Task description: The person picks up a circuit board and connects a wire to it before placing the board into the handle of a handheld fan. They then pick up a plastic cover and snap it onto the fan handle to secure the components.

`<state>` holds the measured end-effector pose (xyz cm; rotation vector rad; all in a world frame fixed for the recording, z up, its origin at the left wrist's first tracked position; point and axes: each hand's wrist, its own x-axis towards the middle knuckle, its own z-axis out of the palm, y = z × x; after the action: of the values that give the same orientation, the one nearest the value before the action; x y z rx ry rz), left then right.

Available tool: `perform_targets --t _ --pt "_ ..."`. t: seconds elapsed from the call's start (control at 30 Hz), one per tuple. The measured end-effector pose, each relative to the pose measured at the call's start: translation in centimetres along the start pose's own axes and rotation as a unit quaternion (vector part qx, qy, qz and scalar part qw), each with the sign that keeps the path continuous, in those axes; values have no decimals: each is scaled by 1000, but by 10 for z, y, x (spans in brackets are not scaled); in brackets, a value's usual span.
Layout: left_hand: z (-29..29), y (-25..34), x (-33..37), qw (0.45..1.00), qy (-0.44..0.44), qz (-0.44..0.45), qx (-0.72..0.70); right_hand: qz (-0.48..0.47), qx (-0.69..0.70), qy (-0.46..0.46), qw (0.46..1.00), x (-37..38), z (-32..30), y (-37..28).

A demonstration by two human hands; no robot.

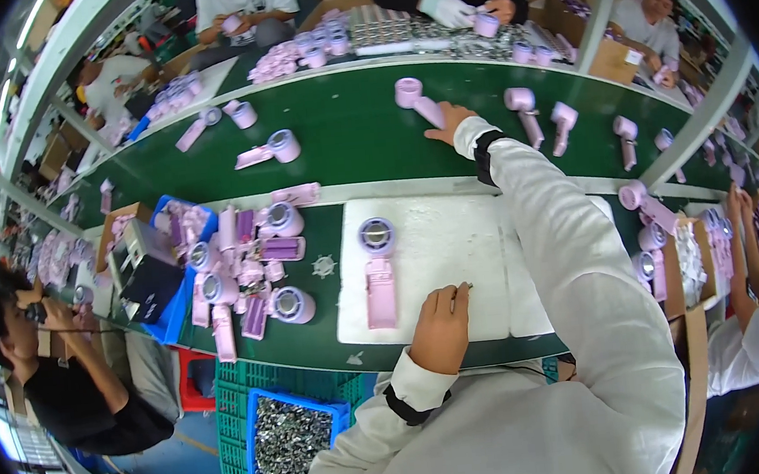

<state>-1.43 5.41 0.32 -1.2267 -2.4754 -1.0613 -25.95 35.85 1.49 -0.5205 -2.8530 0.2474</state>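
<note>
My left hand [440, 333] rests over the white foam board [433, 232], fingers curled and pinched. A tiny dark bit shows at its fingertips, too small to name. Left of it on the board lies a pink handheld fan [381, 291], its round purple-rimmed head away from me and its handle's inside exposed. My right arm stretches across to the green belt [333, 119]. There my right hand [453, 126] is at the near end of another pink handheld fan [410, 95], thumb and fingers apart around the handle; I cannot tell whether they press on it.
Left of the board, pink fans and handle parts [246, 258] lie piled beside a blue bin [170, 314]. More fans [281, 146] sit along the belt. A blue crate of small metal parts [294, 443] stands low at left. Co-workers sit across the belt and at both sides.
</note>
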Motion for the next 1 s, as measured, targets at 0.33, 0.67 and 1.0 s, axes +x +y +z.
perform_targets --t 0.33,0.67,1.0 --pt "-17 -11 -8 1000 -11 -8 -21 108 617 -254 737 -45 -60 9" --pt "-61 -11 -13 974 15 -122 -191 158 553 -381 724 -291 -143 -3" --pt "-49 -3 -26 915 -15 -88 -395 -64 181 -137 972 -326 -104 -60"
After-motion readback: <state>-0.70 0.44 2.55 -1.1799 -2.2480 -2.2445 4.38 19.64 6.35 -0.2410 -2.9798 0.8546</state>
